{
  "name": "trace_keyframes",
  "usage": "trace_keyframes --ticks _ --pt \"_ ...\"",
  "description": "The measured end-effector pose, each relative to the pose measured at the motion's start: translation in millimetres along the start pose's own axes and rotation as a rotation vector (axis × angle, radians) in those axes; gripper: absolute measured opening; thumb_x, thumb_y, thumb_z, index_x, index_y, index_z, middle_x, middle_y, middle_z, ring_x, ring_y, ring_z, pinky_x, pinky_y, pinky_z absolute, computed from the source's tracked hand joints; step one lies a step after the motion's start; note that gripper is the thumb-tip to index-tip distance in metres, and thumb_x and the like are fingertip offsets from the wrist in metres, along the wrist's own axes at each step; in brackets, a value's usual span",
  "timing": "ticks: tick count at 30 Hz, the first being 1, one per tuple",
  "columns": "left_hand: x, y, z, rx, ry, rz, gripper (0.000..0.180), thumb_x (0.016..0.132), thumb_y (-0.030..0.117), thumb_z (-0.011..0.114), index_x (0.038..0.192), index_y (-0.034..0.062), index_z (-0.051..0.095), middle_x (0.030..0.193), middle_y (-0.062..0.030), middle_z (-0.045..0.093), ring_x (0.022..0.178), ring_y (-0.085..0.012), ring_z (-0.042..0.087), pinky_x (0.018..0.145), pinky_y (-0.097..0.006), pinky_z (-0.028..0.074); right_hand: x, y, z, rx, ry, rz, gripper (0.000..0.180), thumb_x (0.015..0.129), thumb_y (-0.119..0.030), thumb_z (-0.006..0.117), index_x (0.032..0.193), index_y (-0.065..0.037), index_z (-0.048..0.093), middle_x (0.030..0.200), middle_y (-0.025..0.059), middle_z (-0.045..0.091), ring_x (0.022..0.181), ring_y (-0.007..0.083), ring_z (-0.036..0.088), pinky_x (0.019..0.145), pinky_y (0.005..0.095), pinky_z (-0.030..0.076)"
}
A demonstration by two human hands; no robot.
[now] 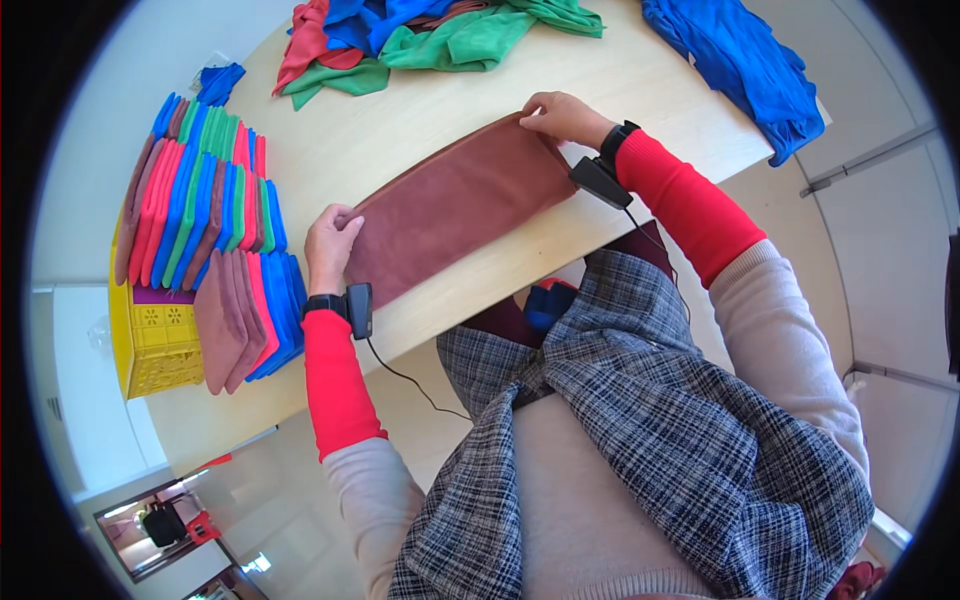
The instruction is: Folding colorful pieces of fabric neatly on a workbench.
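Note:
A brown cloth [455,215], folded into a long rectangle, lies on the pale table in front of me. My left hand [330,245] pinches its far left corner between thumb and fingers. At the far right corner my right hand [567,120] grips the same cloth, thumb and fingertips closed on the edge. The cloth's far edge runs fairly straight between the two hands. Both wrists wear a black strap with a small black device and a cable.
Left of the cloth, stacks of folded cloths [205,215] in brown, red, blue and green stand in and beside a yellow crate [165,345]. Loose green cloths [460,40] lie crumpled at the far side with red and blue ones. A blue heap [745,75] overhangs the table's right edge.

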State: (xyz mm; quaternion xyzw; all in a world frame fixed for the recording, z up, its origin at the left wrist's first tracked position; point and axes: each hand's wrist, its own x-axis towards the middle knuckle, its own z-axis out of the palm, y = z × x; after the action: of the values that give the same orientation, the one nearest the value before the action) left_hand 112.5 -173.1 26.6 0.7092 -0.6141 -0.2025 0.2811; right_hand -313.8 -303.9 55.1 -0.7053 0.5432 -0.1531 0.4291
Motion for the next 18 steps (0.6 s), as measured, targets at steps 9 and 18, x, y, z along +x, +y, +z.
trace_keyframes --ticks 9,18 --pt "-92 2 11 -0.117 0.279 -0.136 0.062 0.094 0.013 0.073 0.147 0.0008 0.045 0.096 -0.006 0.066 0.085 -0.0128 0.06 0.079 -0.028 0.05 -94 41 34 0.178 0.345 -0.159 0.044 0.097 -0.023 0.066 0.137 -0.007 0.057 0.092 0.0052 0.068 0.075 0.0112 0.063 0.067 0.0262 0.053" --pt "-144 15 37 -0.464 0.403 -0.151 0.056 0.097 0.008 0.068 0.147 0.0001 0.044 0.102 -0.008 0.066 0.091 -0.0131 0.061 0.084 -0.027 0.049 -138 23 68 0.671 0.243 -0.153 0.039 0.097 -0.009 0.064 0.136 -0.009 0.059 0.105 -0.0004 0.065 0.071 0.0027 0.053 0.06 0.019 0.046"
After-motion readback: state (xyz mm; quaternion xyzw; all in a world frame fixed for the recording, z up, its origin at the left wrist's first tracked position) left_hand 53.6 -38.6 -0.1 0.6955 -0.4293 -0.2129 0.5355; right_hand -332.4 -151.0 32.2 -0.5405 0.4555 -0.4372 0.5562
